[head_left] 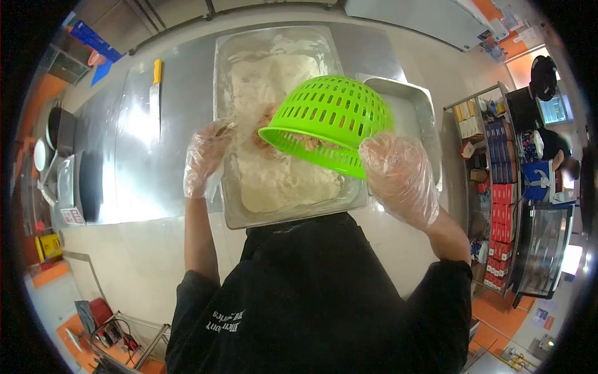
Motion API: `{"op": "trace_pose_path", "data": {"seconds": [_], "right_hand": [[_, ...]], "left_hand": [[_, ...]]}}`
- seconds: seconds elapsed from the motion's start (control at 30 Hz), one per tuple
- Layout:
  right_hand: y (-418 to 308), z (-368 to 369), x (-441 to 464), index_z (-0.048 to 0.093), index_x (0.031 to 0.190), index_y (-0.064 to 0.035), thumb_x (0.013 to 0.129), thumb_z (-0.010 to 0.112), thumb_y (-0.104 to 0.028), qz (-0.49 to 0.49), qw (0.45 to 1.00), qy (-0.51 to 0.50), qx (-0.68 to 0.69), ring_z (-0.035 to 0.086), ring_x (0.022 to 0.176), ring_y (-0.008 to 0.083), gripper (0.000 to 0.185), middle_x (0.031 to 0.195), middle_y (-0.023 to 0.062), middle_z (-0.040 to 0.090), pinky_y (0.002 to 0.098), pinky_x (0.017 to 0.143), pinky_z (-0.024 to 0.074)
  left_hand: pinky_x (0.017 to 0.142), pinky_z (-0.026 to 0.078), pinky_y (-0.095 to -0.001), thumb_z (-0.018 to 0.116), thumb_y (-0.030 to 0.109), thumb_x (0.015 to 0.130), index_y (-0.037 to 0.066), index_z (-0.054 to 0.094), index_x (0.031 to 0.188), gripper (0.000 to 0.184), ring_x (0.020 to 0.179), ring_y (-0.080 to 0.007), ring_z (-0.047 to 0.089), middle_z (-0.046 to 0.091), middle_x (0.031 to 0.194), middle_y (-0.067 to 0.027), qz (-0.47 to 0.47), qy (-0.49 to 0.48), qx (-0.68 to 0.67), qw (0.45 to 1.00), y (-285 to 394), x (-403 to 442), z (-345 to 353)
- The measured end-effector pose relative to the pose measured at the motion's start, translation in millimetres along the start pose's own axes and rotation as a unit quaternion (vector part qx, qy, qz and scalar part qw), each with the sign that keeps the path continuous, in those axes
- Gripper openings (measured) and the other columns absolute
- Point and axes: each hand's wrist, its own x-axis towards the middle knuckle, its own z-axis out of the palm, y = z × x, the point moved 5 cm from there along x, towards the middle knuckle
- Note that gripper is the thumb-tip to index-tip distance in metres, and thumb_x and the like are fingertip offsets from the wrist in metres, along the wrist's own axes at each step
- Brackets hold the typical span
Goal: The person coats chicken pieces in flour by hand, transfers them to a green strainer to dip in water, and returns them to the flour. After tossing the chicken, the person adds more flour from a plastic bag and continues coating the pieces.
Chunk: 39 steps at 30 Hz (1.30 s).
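A bright green colander (336,112) is tipped on its side over a metal tray (220,81) of white flour (274,181). Gripping the colander's right rim is my right hand (398,174), in a clear plastic glove. Pinkish, meat-like pieces (311,142) show at the colander's mouth, and more (266,128) lie on the flour beside it. My left hand (208,156), also gloved, is at the tray's left edge with its fingers bent together; whether anything is between them is too small to tell.
A knife with a yellow handle (157,73) lies on the steel table (131,181), left of the tray. A second metal tray (430,112) sits at the right, partly behind the colander. Shelves with boxes (501,187) stand farther right, where another person (554,146) is partly visible.
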Motion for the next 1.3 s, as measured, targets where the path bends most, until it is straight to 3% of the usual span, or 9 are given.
{"op": "trace_pose_path", "data": {"seconds": [0.4, 0.57, 0.67, 0.87, 0.97, 1.03, 1.1, 1.17, 1.3], "right_hand": [[-18.8, 6.8, -0.5, 0.056, 0.081, -0.0065, 0.075, 0.062, -0.009, -0.058, 0.995, -0.002, -0.076, 0.052, 0.055, 0.0194, 0.009, 0.068, 0.0067, 0.048, 0.0346, 0.043, 0.0416], [-20.8, 12.7, -10.5, 0.056, 0.079, -0.0095, 0.070, 0.064, -0.009, -0.076, 0.995, 0.012, -0.068, 0.050, 0.054, 0.0199, 0.012, 0.067, 0.0057, 0.046, 0.0352, 0.043, 0.0401], [-13.8, 20.8, -17.8, 0.055, 0.077, -0.0098, 0.066, 0.064, -0.008, -0.035, 0.999, 0.015, 0.011, 0.050, 0.053, 0.0208, 0.015, 0.067, 0.0057, 0.047, 0.0356, 0.042, 0.0394], [-14.5, 16.2, -14.2, 0.053, 0.076, -0.0073, 0.065, 0.064, -0.007, -0.043, 0.997, 0.040, -0.056, 0.053, 0.061, 0.0240, 0.016, 0.069, 0.0073, 0.050, 0.0384, 0.050, 0.0428], [-1.1, 17.0, -10.2, 0.052, 0.076, -0.0076, 0.066, 0.064, -0.007, -0.001, 0.995, 0.046, -0.085, 0.054, 0.064, 0.0250, 0.015, 0.069, 0.0082, 0.050, 0.0395, 0.054, 0.0430], [18.3, 23.7, -21.1, 0.051, 0.075, -0.0079, 0.067, 0.064, -0.008, 0.100, 0.992, 0.074, 0.010, 0.054, 0.063, 0.0247, 0.015, 0.071, 0.0086, 0.051, 0.0390, 0.052, 0.0426], [20.1, 24.5, -21.9, 0.052, 0.074, -0.0083, 0.068, 0.064, -0.009, 0.090, 0.995, 0.042, -0.008, 0.054, 0.062, 0.0244, 0.014, 0.072, 0.0085, 0.052, 0.0382, 0.051, 0.0425], [5.7, 22.5, -14.1, 0.053, 0.075, -0.0087, 0.069, 0.064, -0.009, -0.034, 0.989, -0.051, -0.135, 0.054, 0.061, 0.0240, 0.012, 0.073, 0.0077, 0.051, 0.0372, 0.050, 0.0426], [2.1, 15.7, -17.1, 0.053, 0.072, -0.0098, 0.069, 0.062, -0.009, -0.050, 0.996, 0.019, -0.069, 0.052, 0.057, 0.0223, 0.010, 0.069, 0.0058, 0.048, 0.0359, 0.047, 0.0407]], "left_hand": [[0.070, 0.047, -0.0268, 0.062, 0.020, 0.081, 0.004, 0.064, 0.100, 0.024, 0.075, -0.0122, 0.060, 0.067, 0.086, -0.0092, -0.094, -0.042, 0.000, 0.995, -2.7, 5.6, -4.9], [0.069, 0.047, -0.0269, 0.061, 0.020, 0.082, 0.004, 0.064, 0.100, 0.024, 0.072, -0.0116, 0.058, 0.066, 0.083, -0.0078, -0.007, -0.015, -0.033, 0.999, -15.4, 5.7, 0.2], [0.067, 0.046, -0.0271, 0.061, 0.021, 0.082, 0.005, 0.065, 0.099, 0.024, 0.070, -0.0109, 0.056, 0.066, 0.080, -0.0069, -0.005, -0.025, -0.042, 0.999, -16.7, 8.5, 5.5], [0.061, 0.045, -0.0271, 0.062, 0.024, 0.083, 0.005, 0.065, 0.098, 0.024, 0.064, -0.0088, 0.051, 0.063, 0.072, -0.0044, -0.022, -0.037, -0.028, 0.999, -7.5, 12.6, 9.1], [0.058, 0.044, -0.0266, 0.062, 0.023, 0.083, 0.004, 0.066, 0.098, 0.024, 0.061, -0.0078, 0.050, 0.061, 0.069, -0.0036, -0.057, -0.053, -0.047, 0.996, -9.9, 13.8, 12.5], [0.058, 0.044, -0.0262, 0.062, 0.023, 0.083, 0.004, 0.066, 0.098, 0.024, 0.061, -0.0074, 0.049, 0.061, 0.067, -0.0033, -0.072, -0.066, -0.044, 0.994, -10.5, 16.3, 16.1], [0.057, 0.043, -0.0256, 0.062, 0.022, 0.083, 0.004, 0.065, 0.098, 0.024, 0.060, -0.0071, 0.048, 0.060, 0.066, -0.0031, -0.057, -0.071, -0.029, 0.995, -11.4, 18.4, 18.1], [0.058, 0.044, -0.0260, 0.062, 0.022, 0.083, 0.004, 0.065, 0.098, 0.024, 0.060, -0.0076, 0.048, 0.060, 0.067, -0.0030, -0.045, -0.061, -0.035, 0.997, -15.9, 20.8, 20.8], [0.060, 0.044, -0.0269, 0.062, 0.023, 0.083, 0.005, 0.065, 0.098, 0.024, 0.062, -0.0088, 0.049, 0.060, 0.068, -0.0029, -0.034, -0.053, -0.010, 0.998, -12.9, 21.8, 21.4]]}}
